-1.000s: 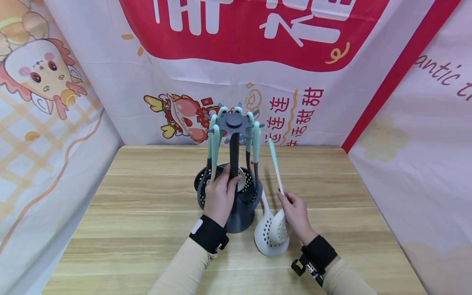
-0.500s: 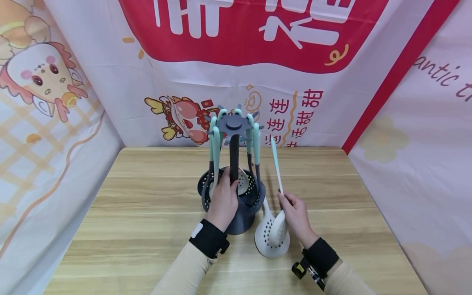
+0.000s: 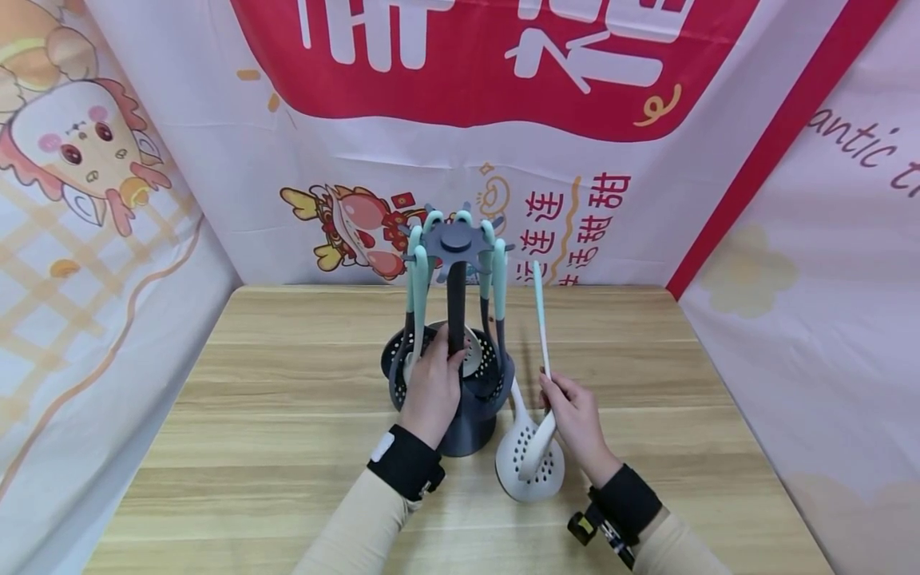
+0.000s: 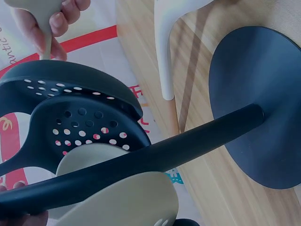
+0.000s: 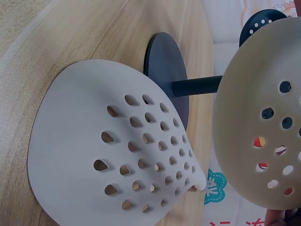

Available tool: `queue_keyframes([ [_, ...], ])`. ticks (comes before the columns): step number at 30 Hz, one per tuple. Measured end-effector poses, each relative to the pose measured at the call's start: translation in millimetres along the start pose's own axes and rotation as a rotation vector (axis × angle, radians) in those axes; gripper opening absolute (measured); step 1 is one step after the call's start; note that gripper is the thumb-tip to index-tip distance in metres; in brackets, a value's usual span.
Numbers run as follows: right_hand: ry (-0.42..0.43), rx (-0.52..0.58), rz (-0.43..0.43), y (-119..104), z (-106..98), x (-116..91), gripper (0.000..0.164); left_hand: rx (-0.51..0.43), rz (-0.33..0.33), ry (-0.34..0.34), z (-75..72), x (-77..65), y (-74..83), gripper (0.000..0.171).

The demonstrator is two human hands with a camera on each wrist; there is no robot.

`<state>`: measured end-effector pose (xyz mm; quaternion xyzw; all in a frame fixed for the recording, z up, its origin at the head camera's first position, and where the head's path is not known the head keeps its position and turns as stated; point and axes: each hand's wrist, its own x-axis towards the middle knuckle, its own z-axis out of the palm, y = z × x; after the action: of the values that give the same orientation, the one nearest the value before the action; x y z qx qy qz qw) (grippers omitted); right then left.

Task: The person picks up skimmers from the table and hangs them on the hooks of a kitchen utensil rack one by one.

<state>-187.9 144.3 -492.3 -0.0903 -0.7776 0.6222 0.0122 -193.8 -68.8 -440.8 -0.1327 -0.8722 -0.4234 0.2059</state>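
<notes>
My left hand (image 3: pixel 431 391) grips the dark post of a utensil stand (image 3: pixel 456 291), just under its hooked top. Several utensils with mint handles hang around it; in the left wrist view these include a dark slotted spoon (image 4: pixel 42 127) and a cream-coloured head (image 4: pixel 127 200). My right hand (image 3: pixel 578 419) pinches the handle of a white slotted spoon (image 3: pixel 539 447), held upright with its mint end up and its perforated head down. In the head view that head overlaps a larger white skimmer (image 3: pixel 512 477) lying on the table, holes showing, beside the stand's round base (image 3: pixel 467 438).
The wooden table (image 3: pixel 273 447) ends against a white printed cloth (image 3: pixel 460 148) at the back. More printed cloth hangs on the left (image 3: pixel 172 263) and on the right (image 3: pixel 776 335).
The slotted spoon in my right hand has turned about its handle, so its head now shows nearly edge-on. Its mint tip has shifted slightly right. My left hand stays on the post.
</notes>
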Motion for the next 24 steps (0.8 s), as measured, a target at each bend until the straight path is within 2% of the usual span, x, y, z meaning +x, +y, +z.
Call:
queue_keyframes([
  [6, -0.014, 0.028, -0.025, -1.6, -2.0, -2.9, 0.028, 0.024, 0.016, 0.049, 3.3, -1.3, 1.2, 0.025],
  [15, -0.029, 0.054, -0.038, -6.5, -5.7, -6.9, 0.029, 0.058, 0.003, 0.069, 7.9, -1.8, 3.6, 0.024],
  [24, -0.039, 0.088, -0.106, -10.8, -6.7, -12.0, 0.028, 0.077, 0.071, 0.112, 12.6, 0.8, -0.2, 0.020],
])
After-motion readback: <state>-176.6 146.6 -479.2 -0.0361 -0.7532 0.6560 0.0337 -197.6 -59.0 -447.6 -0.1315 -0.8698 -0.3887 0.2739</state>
